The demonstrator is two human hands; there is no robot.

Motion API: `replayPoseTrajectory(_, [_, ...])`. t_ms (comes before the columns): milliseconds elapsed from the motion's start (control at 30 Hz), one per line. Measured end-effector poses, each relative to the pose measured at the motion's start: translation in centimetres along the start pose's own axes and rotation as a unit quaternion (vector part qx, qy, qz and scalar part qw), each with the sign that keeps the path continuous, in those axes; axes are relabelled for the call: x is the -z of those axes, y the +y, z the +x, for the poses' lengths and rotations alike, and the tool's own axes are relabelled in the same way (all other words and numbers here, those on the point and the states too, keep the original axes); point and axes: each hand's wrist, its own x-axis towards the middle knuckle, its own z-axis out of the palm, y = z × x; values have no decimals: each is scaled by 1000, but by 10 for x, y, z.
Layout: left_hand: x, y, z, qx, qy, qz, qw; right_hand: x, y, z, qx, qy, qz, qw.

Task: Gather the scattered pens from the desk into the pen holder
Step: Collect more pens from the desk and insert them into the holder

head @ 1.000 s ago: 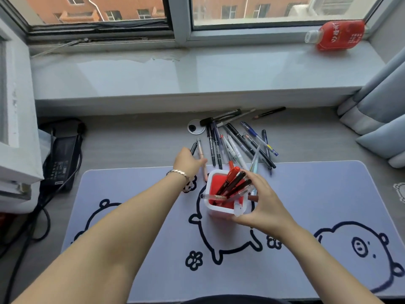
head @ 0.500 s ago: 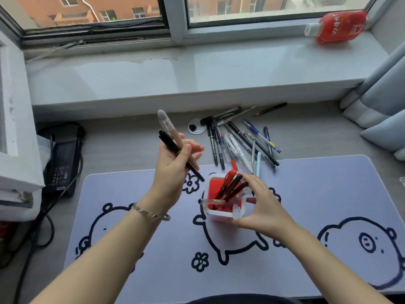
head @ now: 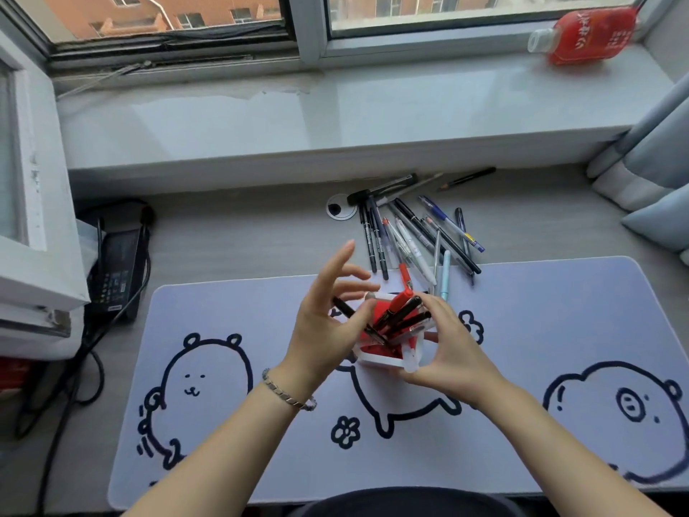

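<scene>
Daylight came through a sliding window (head: 298, 16) at twelve o'clock, above a pale glossy windowsill (head: 335, 113). A grey wood-grain desk (head: 231, 236) ran below it, with grey-blue curtains (head: 656, 151) bunched at three o'clock. Brick buildings (head: 208, 9) showed outside.

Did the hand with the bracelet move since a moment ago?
Yes. The left hand came down and right toward the pen holder, away from the round desk hole, with a black pen going in.

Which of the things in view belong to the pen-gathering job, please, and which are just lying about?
Job: pen holder, black pen going in, loose pens, left hand, right hand.
Lying about: red bottle, power adapter, desk mat.
</scene>
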Motion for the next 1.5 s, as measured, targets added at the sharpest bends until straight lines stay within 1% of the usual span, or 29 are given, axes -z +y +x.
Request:
replayPoseTrajectory(67, [0, -4, 1, -48, -44, 118, 991, 0, 0, 0, 5, 2, 7, 1000])
replayPoseTrajectory(100, [0, -6, 1, -56, -67, 162, 983, 0, -1, -1, 7, 3, 9, 1000])
replayPoseTrajectory(133, [-1, -7, -1, -49, -87, 182, 978, 0, -1, -1, 9, 2, 9, 1000])
replayPoseTrajectory(200, [-1, -5, -4, -15, -141, 170, 975, 0, -1, -1, 9, 2, 12, 1000])
replayPoseTrajectory(300, [-9, 0, -8, -28, -251, 181, 950, 0, -3, 0, 6, -2, 39, 999])
replayPoseTrajectory(333, [-13, 4, -9, -24, -272, 172, 946, 1, -3, -1, 7, -5, 46, 999])
replayPoseTrajectory(367, [-15, 9, -7, 1, -274, 127, 953, 2, -4, -1, 8, -5, 48, 999])
replayPoseTrajectory(400, [-16, 16, -2, 45, -257, 46, 964, 4, -5, -2, 5, 0, 52, 999])
replayPoseTrajectory(433, [-15, 22, 6, 75, -215, -35, 973, 7, -7, -2, -2, 9, 61, 998])
replayPoseTrajectory(467, [-13, 24, 15, 88, -154, -86, 980, 12, -9, -2, -9, 23, 72, 997])
replayPoseTrajectory(500, [-10, 24, 27, 97, -85, -99, 987, 19, -11, -2, -14, 40, 82, 996])
replayPoseTrajectory(533, [-8, 18, 40, 117, -27, -85, 989, 27, -13, -1, -15, 55, 86, 995])
replayPoseTrajectory(567, [-7, 9, 55, 153, 12, -44, 987, 37, -15, 0, -12, 65, 84, 994])
replayPoseTrajectory(600, [-6, -4, 71, 199, 29, 11, 979, 47, -17, 2, -8, 71, 78, 994])
replayPoseTrajectory(667, [-9, -29, 101, 293, 18, 117, 949, 67, -19, 9, 3, 86, 63, 994])
replayPoseTrajectory(733, [-19, -50, 122, 335, -16, 180, 925, 81, -16, 16, 9, 106, 44, 993])
replayPoseTrajectory(800, [-34, -61, 134, 342, -50, 216, 913, 88, -10, 24, 6, 120, 23, 993])
replayPoseTrajectory(867, [-47, -69, 140, 343, -68, 239, 906, 93, -4, 29, -2, 125, 19, 992])
replayPoseTrajectory(967, [-57, -80, 142, 371, -55, 223, 900, 94, 1, 31, -11, 122, 20, 992])
replayPoseTrajectory(1100, [-67, -84, 137, 346, -65, 280, 893, 89, 3, 32, -18, 118, 27, 992])
replayPoseTrajectory(1200, [-70, -86, 138, 373, -89, 275, 882, 85, 0, 30, -14, 115, 17, 993])
replayPoseTrajectory(1233, [-69, -88, 139, 380, -87, 260, 884, 85, -1, 28, -12, 114, 17, 993])
replayPoseTrajectory(1267, [-66, -85, 139, 391, -71, 221, 891, 85, -2, 25, -11, 113, 20, 993])
replayPoseTrajectory(1300, [-62, -81, 138, 399, -44, 169, 900, 85, -3, 23, -9, 113, 21, 993])
replayPoseTrajectory(1367, [-49, -64, 134, 417, 7, 66, 906, 82, -5, 17, -11, 114, 24, 993])
replayPoseTrajectory(1400, [-39, -51, 131, 394, 27, 38, 918, 80, -6, 15, -13, 110, 26, 994])
replayPoseTrajectory(1433, [-30, -36, 125, 352, 51, 16, 934, 76, -8, 13, -13, 101, 28, 994])
replayPoseTrajectory(1467, [-21, -22, 119, 301, 76, -27, 950, 72, -9, 12, -13, 91, 28, 995])
replayPoseTrajectory(1500, [-13, -5, 111, 254, 99, -84, 958, 66, -12, 11, -11, 79, 29, 996])
